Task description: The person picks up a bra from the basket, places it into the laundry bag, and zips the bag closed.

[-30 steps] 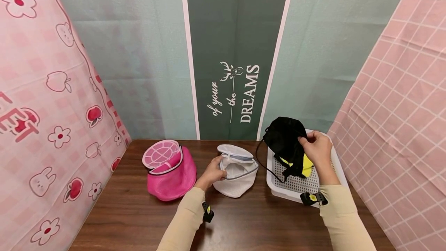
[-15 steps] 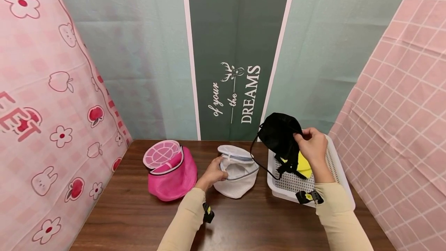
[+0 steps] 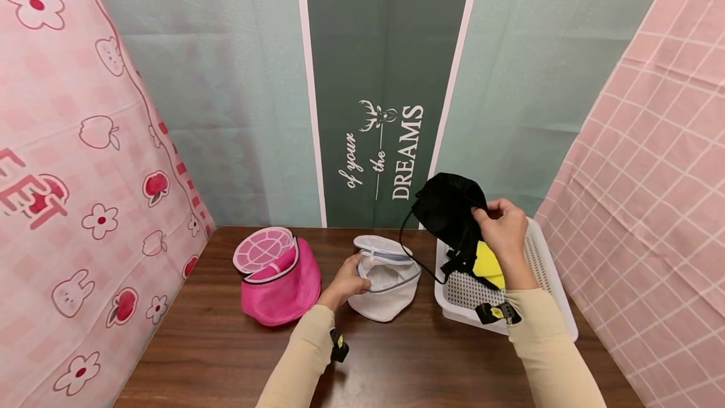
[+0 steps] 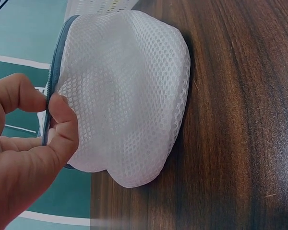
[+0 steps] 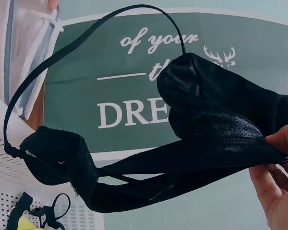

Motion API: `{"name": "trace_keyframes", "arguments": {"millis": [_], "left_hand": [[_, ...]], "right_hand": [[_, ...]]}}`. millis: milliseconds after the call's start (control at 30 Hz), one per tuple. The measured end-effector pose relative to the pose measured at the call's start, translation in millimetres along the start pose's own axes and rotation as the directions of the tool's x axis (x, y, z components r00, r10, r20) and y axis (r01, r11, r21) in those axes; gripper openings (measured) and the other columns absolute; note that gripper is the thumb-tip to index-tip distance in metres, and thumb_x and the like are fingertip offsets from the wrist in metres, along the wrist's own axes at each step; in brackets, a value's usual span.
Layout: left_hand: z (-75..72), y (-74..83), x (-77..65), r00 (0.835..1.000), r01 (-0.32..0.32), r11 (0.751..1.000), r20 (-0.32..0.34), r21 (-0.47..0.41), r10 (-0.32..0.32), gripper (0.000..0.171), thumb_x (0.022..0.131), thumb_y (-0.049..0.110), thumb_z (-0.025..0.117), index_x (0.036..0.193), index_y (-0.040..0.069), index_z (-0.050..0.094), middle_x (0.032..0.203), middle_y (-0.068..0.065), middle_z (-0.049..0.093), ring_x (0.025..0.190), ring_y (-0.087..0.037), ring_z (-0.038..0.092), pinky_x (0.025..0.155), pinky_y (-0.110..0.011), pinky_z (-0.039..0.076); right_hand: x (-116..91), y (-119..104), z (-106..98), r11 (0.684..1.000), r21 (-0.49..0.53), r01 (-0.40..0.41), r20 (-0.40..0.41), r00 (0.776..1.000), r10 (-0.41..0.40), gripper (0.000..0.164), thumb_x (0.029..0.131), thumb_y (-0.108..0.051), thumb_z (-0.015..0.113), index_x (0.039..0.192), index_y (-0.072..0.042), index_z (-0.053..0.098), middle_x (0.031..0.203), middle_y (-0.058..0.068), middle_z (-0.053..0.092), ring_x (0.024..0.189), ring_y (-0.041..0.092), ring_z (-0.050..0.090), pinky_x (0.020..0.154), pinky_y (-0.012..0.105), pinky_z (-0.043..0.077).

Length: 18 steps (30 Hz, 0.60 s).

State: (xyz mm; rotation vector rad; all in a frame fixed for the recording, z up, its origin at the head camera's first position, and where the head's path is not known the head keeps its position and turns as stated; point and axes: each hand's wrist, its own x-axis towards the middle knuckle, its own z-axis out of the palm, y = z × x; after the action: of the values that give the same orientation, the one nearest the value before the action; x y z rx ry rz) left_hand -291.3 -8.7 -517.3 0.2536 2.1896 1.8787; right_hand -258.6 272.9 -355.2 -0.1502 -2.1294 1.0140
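My left hand [image 3: 344,281] pinches the zippered rim of a white mesh laundry bag [image 3: 384,308], whose lid is folded back and mouth gapes. In the left wrist view, thumb and fingers grip the blue-grey zipper [image 4: 54,62] edge. With thumb and fingers, my right hand [image 3: 503,230] pinches one edge of a black bra [image 3: 449,206]. It hangs over the left part of the white plastic basket [image 3: 557,298], a thin strap [image 5: 81,40] looping toward the bag. A yellow garment [image 3: 488,266] with black straps lies in the basket.
A pink mesh laundry bag [image 3: 280,294] stands at the left with its lid tipped back. All stand on a brown wooden table [image 3: 396,370]. Fabric curtains [image 3: 640,175] enclose the back and both sides.
My right hand has lifted the black bra and moved it leftward, away from the yellow garment toward the white bag. The left hand has kept its hold on the bag rim.
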Motion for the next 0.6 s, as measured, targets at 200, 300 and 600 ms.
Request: {"name": "trace_keyframes", "arguments": {"millis": [200, 300, 600], "left_hand": [[0.5, 0.1, -0.8, 1.000, -0.013, 1.000, -0.002, 0.000, 0.013, 0.081, 0.060, -0.016, 0.058, 0.137, -0.009, 0.033, 0.137, -0.023, 0.029, 0.091, -0.031, 0.050, 0.054, -0.030, 0.051], [0.7, 0.3, -1.3, 1.000, -0.005, 1.000, 0.001, -0.009, 0.005, 0.082, 0.061, -0.016, 0.058, 0.138, -0.009, 0.032, 0.139, -0.023, 0.028, 0.094, -0.032, 0.050, 0.055, -0.031, 0.052], [1.4, -1.1, -0.1, 1.000, -0.006, 1.000, -0.007, -0.006, 0.006, 0.083, 0.060, -0.016, 0.058, 0.138, -0.009, 0.031, 0.139, -0.023, 0.027, 0.090, -0.030, 0.051, 0.054, -0.030, 0.051]], "right_hand": [[0, -3, 8, 0.999, 0.035, 0.010, -0.032, 0.999, -0.009, 0.012, 0.076, -0.005, 0.072, 0.076, 0.004, 0.065, 0.071, 0.015, 0.063, 0.060, -0.004, 0.047, 0.061, 0.023, 0.039], [-1, -6, 11, 0.999, 0.048, 0.010, -0.033, 0.999, -0.008, 0.012, 0.076, -0.005, 0.072, 0.076, 0.004, 0.065, 0.071, 0.016, 0.063, 0.059, -0.006, 0.046, 0.061, 0.023, 0.039], [1, -16, 15, 0.995, 0.091, 0.038, -0.042, 0.999, -0.034, 0.012, 0.076, -0.007, 0.072, 0.077, 0.003, 0.065, 0.072, 0.016, 0.063, 0.062, 0.001, 0.049, 0.062, 0.024, 0.039]]}}
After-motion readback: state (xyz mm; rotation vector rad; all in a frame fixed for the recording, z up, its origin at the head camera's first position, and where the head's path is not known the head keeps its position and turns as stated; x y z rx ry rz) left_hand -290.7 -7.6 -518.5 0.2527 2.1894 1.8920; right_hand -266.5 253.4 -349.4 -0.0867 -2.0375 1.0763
